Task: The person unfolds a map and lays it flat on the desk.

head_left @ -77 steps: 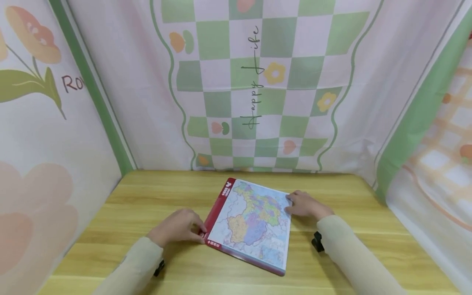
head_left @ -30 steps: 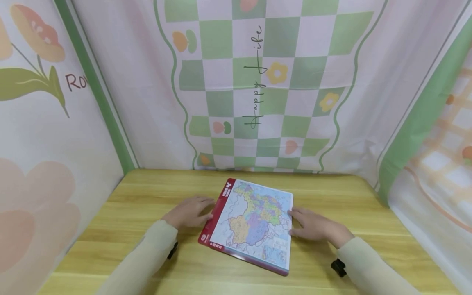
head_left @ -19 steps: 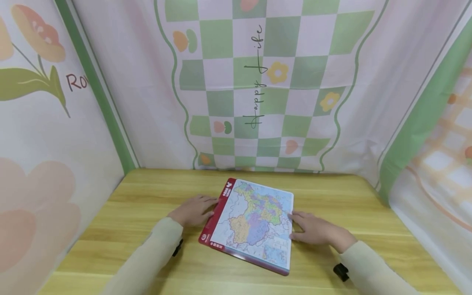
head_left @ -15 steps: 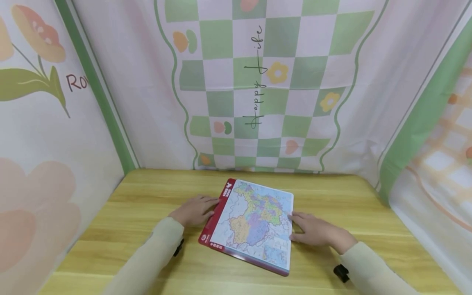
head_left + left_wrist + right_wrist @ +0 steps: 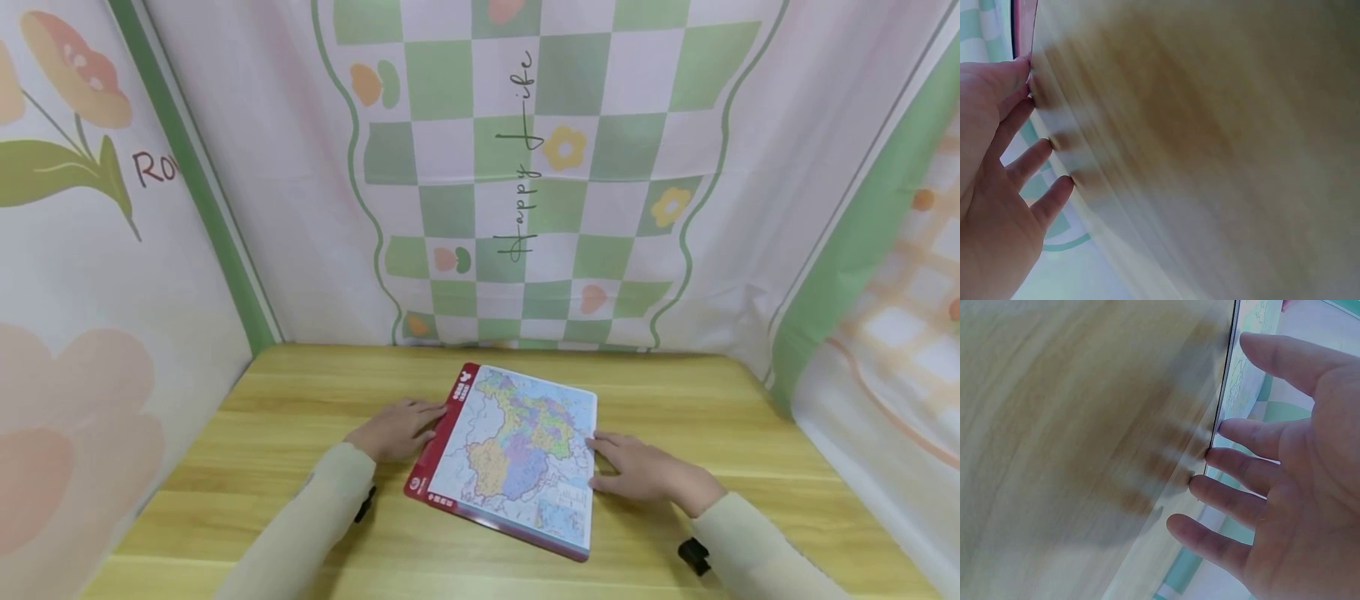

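Left hand [image 5: 393, 429] with fingers spread, tips against the red-bordered left edge of a flat, rectangular, glossy map board [image 5: 517, 454] in pastel print. Right hand [image 5: 637, 467] opposite, fingers also spread, tips at the right edge; no pinch on either side. Board lies flat, skewed, mid-way across the yellow wood-grain counter [image 5: 300, 383]. Contact from both sides likely steadies it against sliding. Green-and-white checked cloth [image 5: 502, 150] hangs beyond the far edge.

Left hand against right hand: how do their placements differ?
The left hand is at the red-banded edge of the map board; the right hand is at the opposite, pale edge. The left hand sits nearer the checked curtain than the right hand. Both have extended fingers and pale sleeves.
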Motion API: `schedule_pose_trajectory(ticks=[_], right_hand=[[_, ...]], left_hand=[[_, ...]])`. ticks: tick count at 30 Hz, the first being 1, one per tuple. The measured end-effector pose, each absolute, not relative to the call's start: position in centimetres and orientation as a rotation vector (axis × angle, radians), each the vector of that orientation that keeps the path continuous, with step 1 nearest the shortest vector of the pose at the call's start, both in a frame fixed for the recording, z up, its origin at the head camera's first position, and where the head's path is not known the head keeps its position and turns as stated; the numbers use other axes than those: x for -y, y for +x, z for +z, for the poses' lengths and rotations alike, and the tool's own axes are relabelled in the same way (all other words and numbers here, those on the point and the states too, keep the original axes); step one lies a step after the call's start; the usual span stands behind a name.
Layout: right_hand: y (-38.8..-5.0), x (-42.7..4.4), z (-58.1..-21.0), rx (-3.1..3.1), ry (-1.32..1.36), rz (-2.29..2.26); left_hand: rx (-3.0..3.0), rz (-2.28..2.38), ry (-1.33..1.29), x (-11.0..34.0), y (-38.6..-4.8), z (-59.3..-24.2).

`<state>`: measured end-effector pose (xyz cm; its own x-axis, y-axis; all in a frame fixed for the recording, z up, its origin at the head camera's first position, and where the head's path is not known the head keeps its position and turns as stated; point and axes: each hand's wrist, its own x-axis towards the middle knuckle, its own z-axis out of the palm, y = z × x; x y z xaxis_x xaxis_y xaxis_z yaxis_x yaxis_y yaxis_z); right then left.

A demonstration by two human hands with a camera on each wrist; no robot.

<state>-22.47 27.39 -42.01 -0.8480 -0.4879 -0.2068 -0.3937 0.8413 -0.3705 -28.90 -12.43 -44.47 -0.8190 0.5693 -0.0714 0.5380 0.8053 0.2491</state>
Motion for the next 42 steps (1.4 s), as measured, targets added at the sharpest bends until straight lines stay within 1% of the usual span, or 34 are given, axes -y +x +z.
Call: schedule_pose_trajectory(ticks=[6, 14, 23, 37, 42], right_hand=[[-22.6, -27.3, -41.8, -2.744, -0.699, -0.438], [-23.0, -27.3, -41.6, -2.737, -0.671, -0.439], [-23.9, -27.1, -41.8, -2.730, -0.622, -0.448], [-24.7, -26.7, -42.1, -2.741, -0.626, -0.442], [-24.6, -26.6, -42.1, -2.752, -0.631, -0.437]], left_hand=[[-2.842, 0.330, 0.875, 12.5, -28.9, -44.5], [-2.826, 0.347, 0.876, 12.8, -28.9, -44.9], [-2.822, 0.355, 0.952, 13.1, -27.6, -44.5], [-2.823, 0.331, 0.907, 13.5, -26.2, -44.8], [-2.813, 0.362, 0.940, 13.6, -26.0, -45.0]])
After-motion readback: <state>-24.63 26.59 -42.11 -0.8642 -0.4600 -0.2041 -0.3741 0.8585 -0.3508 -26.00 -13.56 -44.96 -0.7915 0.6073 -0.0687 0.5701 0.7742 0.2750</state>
